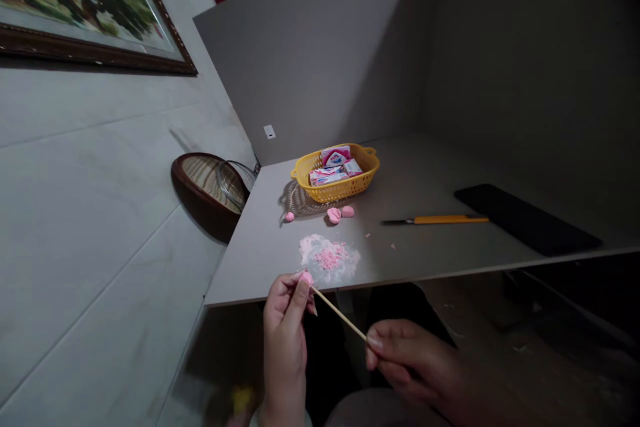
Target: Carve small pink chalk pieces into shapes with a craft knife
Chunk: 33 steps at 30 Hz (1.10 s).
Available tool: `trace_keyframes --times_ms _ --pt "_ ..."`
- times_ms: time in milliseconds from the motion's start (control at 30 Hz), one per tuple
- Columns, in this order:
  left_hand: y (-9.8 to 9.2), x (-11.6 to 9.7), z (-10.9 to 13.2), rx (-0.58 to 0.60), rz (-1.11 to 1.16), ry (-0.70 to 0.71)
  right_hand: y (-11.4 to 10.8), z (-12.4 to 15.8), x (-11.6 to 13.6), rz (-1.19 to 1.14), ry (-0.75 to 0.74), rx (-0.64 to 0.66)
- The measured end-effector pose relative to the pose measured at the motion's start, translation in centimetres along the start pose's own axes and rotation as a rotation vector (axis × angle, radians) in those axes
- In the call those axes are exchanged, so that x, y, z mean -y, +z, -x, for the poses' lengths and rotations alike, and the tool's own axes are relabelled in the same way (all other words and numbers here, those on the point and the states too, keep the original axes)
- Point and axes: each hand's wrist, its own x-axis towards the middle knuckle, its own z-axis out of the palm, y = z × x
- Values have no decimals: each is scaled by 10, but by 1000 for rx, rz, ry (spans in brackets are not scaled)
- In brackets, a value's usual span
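Between the thumb and fingers of my left hand [287, 320] is a small pink lump [306, 278], held just off the table's front edge. My right hand [413, 353] pinches the lower end of a thin wooden stick [340, 313], whose upper end meets the lump. Beyond my left hand, pink shavings [331, 256] and pale powder lie on the table. Farther back are two pink pieces [334, 215] side by side and a small pink ball [289, 217] to their left.
A yellow basket [325, 193] with pink and white packets stands at the back of the grey table [240, 267]. An orange-handled knife [445, 219] and a flat black object [520, 219] lie on the right. A wall borders the left side.
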Motion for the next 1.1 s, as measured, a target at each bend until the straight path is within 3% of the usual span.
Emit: trace_keyframes --times_ms 67,133,267,400,500,567,633,700,800,867,967,1100 --pt "0 -2 0 10 -5 2 -1 -5 -2 -23 37 80" --pt "-1 -3 -2 -2 -13 -11 1 -9 -3 1 19 53" --pt "-2 0 -4 -72 12 -87 10 -10 0 100 -58 -139" --pt "-3 5 -1 -126 60 -140 14 -2 5 492 -202 -365" --pt "-5 8 1 -140 47 -121 14 4 8 677 -257 -457" --pt "-7 8 1 -139 13 -68 13 4 10 567 -209 -386" --pt "-10 6 0 -106 -21 -19 10 0 9 366 -113 -217" --pt "-12 3 -2 -33 -37 -25 7 -7 6 219 -30 -53" --pt "-14 0 -4 29 -20 -80 5 -16 0 172 6 45" --pt "-14 0 -4 -2 -7 -104 7 -18 -2 152 20 36" --pt "-14 2 -2 -63 -2 -129 13 -13 -1 171 -8 -93" --pt "-13 2 2 -108 0 -160 13 0 6 508 -188 -297"
